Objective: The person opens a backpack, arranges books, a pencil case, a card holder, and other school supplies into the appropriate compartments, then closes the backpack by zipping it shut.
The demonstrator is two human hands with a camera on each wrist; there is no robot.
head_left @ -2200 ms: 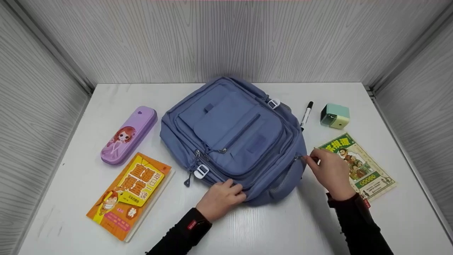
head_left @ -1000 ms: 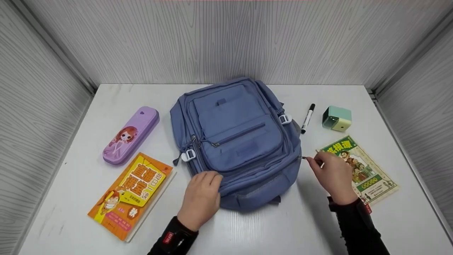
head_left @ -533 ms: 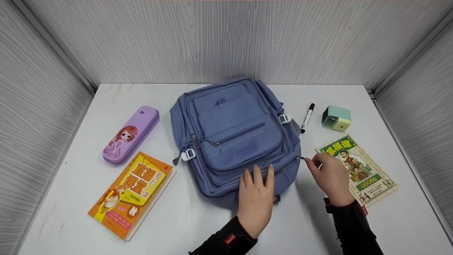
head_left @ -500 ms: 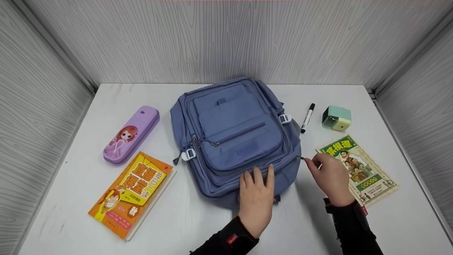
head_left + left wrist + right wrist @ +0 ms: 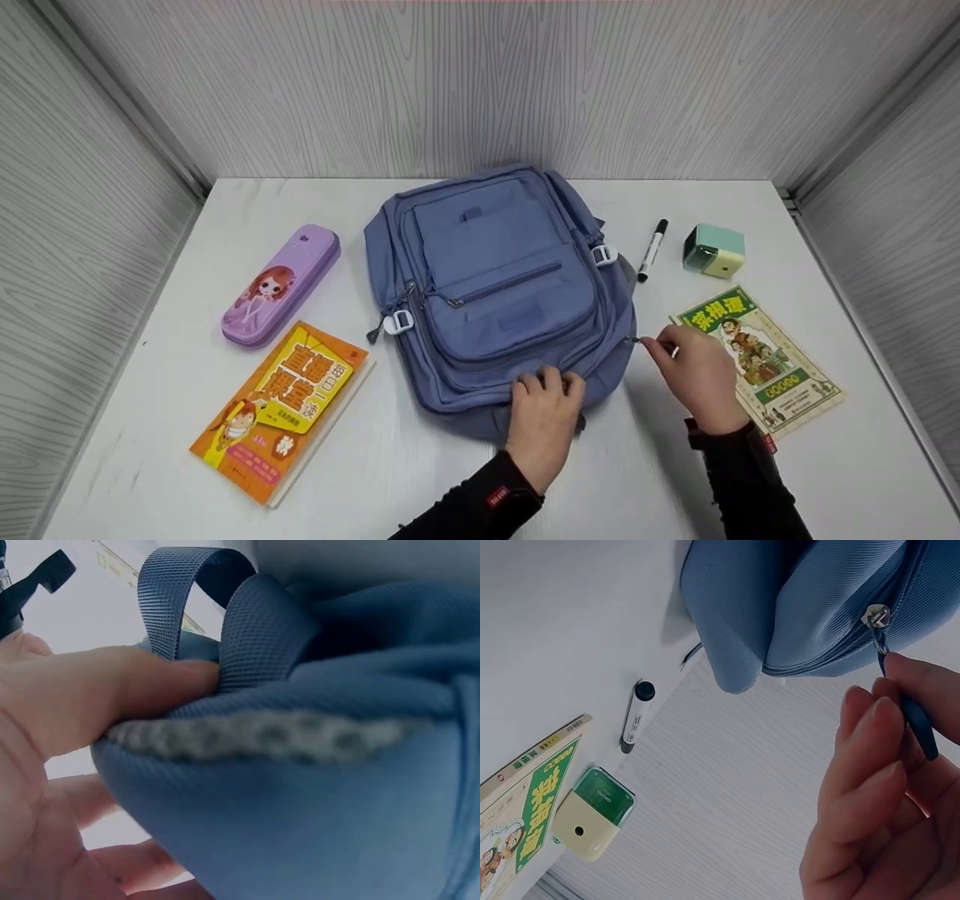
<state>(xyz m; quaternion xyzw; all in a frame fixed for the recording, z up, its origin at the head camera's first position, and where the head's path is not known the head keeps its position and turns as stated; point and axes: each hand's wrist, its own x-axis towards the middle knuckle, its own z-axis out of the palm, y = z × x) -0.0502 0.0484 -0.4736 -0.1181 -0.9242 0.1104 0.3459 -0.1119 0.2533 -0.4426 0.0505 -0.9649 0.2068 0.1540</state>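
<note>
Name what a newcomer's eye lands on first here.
The blue backpack lying flat mid-table, with the left hand gripping its near edge and the right hand pinching the zipper pull at its right side. Next, the bright orange book at near left and the purple pencil case beyond it.

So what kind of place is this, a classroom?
Probably a walled-in white tabletop set up for filming rather than a classroom: grey wood-grain panels enclose it, and only a blue backpack, a purple pencil case and books lie on it.
</note>
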